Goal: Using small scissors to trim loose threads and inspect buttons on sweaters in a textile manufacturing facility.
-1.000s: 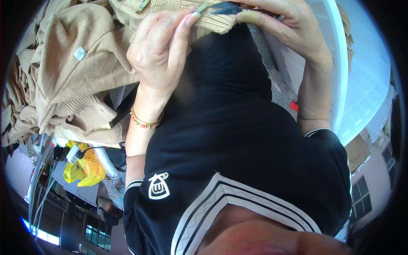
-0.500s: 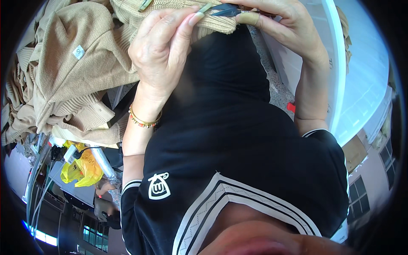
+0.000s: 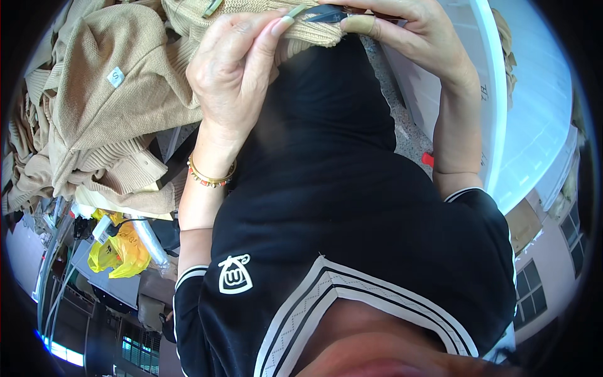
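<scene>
Up at the top edge, my left hand [image 3: 229, 75] pinches a small pale-green piece [image 3: 296, 10], perhaps a button seen edge-on, at the ribbed part of a beige knit garment [image 3: 314, 38]. My right hand [image 3: 414, 31], a tan bandage on its thumb, is closed around small thread snips [image 3: 325, 14]. Their dark blades point left toward the pinched piece and lie over the ribbing. Whether the blades touch a thread is too small to tell. Another greenish piece [image 3: 212, 7] shows on the knit left of my hands. The top edge cuts off part of my fingers.
Beige knitwear [image 3: 119, 113] with a small white tag is heaped at left. A white translucent tub [image 3: 496, 107] curves along my right forearm. At lower left are a yellow plastic bag [image 3: 119, 251] and a clear plastic roll [image 3: 151, 242]. Something red [image 3: 428, 159] lies beside the tub.
My right hand and the snips have shifted slightly left, nearer the pinched piece. The left hand has moved slightly left, still pinching.
</scene>
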Demonstrator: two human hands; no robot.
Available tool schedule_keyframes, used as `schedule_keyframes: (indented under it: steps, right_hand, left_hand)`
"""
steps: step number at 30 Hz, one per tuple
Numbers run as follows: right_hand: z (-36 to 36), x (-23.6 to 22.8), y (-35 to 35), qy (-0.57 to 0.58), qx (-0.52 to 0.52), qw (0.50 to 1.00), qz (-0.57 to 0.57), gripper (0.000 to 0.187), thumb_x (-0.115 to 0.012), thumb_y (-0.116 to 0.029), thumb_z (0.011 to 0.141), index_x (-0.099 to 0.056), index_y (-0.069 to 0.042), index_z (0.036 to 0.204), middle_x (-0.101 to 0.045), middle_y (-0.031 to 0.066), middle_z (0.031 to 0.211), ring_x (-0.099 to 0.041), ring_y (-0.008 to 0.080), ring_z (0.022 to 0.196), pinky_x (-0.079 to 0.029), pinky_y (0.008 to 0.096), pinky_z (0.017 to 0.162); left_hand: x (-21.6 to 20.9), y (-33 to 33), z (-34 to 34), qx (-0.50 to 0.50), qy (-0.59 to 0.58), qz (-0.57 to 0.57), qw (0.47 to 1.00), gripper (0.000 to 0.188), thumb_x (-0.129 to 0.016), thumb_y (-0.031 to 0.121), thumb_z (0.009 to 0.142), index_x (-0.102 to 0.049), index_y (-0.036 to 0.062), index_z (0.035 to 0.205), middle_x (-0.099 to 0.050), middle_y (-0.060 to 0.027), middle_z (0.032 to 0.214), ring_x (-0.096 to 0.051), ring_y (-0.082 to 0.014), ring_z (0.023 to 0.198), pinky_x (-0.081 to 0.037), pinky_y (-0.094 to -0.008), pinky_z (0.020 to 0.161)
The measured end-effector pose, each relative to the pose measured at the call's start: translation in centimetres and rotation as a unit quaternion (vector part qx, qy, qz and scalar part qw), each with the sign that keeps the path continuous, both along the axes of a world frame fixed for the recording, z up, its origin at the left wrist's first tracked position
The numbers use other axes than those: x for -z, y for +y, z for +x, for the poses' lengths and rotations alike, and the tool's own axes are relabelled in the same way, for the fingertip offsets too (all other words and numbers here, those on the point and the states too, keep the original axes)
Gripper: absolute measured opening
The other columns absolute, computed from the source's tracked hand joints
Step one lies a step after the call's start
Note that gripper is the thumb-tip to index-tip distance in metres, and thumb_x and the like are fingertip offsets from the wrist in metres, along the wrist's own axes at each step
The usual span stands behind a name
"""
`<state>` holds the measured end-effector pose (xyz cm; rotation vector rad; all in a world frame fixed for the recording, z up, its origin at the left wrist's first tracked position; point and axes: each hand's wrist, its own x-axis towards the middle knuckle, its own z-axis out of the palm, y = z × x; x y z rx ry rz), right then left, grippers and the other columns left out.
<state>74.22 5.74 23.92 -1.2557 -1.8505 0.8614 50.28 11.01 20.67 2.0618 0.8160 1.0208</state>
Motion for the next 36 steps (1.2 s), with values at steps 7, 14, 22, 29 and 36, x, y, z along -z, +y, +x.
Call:
schedule_keyframes:
  steps: [7,14,22,29,36]
  right_hand:
    - [-0.3,0.5,-0.3,0.024,0.017,0.999,-0.013,0.034,-0.077,-0.01,0.087,-0.073,-0.005,0.12,-0.06,0.0042,0.084,-0.056,0.0141,0.075,-0.045,0.0273,0.066]
    - [0.5,0.0,0.5,0.022,-0.018,0.999,-0.021,0.034,-0.077,-0.01,0.086,-0.073,-0.006,0.12,-0.063,0.0042,0.086,-0.057,0.0137,0.076,-0.046,0.0267,0.068]
    - [0.8,0.0,0.8,0.031,-0.025,0.998,-0.04,0.035,-0.077,-0.01,0.086,-0.073,-0.007,0.12,-0.064,0.0029,0.086,-0.055,0.0124,0.077,-0.045,0.0262,0.069]
    - [0.6,-0.7,1.0,0.028,-0.028,0.998,-0.049,0.034,-0.077,-0.01,0.086,-0.074,-0.007,0.119,-0.063,0.0029,0.085,-0.055,0.0124,0.077,-0.045,0.0264,0.07]
    - [0.3,-1.0,1.1,-0.015,-0.031,0.998,-0.045,0.033,-0.077,-0.01,0.086,-0.074,-0.006,0.119,-0.064,0.0037,0.085,-0.057,0.0129,0.078,-0.046,0.0269,0.07]
  left_hand:
    - [0.7,0.5,0.0,0.016,-0.042,0.046,0.998,0.011,-0.072,0.004,0.091,-0.076,0.0018,0.101,-0.069,-0.0057,0.08,-0.062,-0.011,0.065,-0.049,-0.0238,0.058]
    - [0.4,0.6,-0.1,0.02,-0.032,0.025,0.999,0.011,-0.072,0.005,0.091,-0.076,0.0015,0.1,-0.071,-0.0075,0.084,-0.065,-0.0143,0.073,-0.051,-0.0254,0.066]
    - [0.4,0.6,-0.1,0.024,-0.05,-0.009,0.998,0.012,-0.072,0.006,0.091,-0.076,0.0023,0.101,-0.071,-0.0069,0.083,-0.064,-0.0119,0.067,-0.05,-0.0234,0.061]
    - [0.7,0.8,0.0,0.021,-0.046,0.008,0.999,0.011,-0.072,0.007,0.091,-0.077,0.0029,0.101,-0.07,-0.0059,0.081,-0.061,-0.0098,0.06,-0.047,-0.0226,0.055]
    - [1.0,0.9,0.0,0.016,-0.058,0.001,0.998,0.01,-0.073,0.006,0.09,-0.077,0.0027,0.098,-0.069,-0.0059,0.079,-0.063,-0.0122,0.064,-0.049,-0.0245,0.058]
